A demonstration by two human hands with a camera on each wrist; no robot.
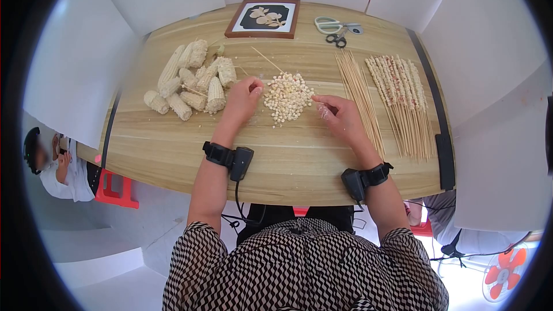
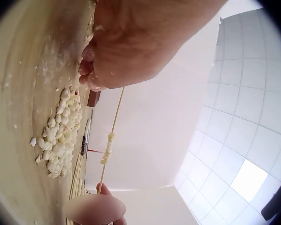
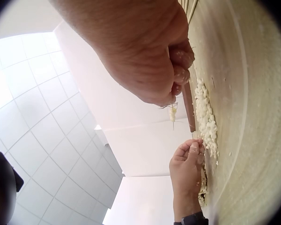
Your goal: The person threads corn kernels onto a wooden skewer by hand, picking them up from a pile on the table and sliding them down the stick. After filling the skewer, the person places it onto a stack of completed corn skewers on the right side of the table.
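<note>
Skewer (image 2: 114, 119) in hand, a short run of threaded kernels (image 2: 107, 147) on it, slants over the kernel pile (image 1: 288, 98). At the pile's right edge the right hand (image 1: 340, 118) grips the stick on bare wood, fingers curled in. At its left edge the left hand (image 1: 243, 99) has its fingers bent towards the thumb; from where I stand I can't tell whether a kernel is caught there. I'd expect the stick to be very light, stiff yet easy to snap, best held low, close to the kernels; those are probably firm but apt to slip or split if squeezed. I can read no brand, label or writing, even on the framed picture (image 1: 262, 17) or white-handled scissors (image 1: 328, 25) beyond the pile.
</note>
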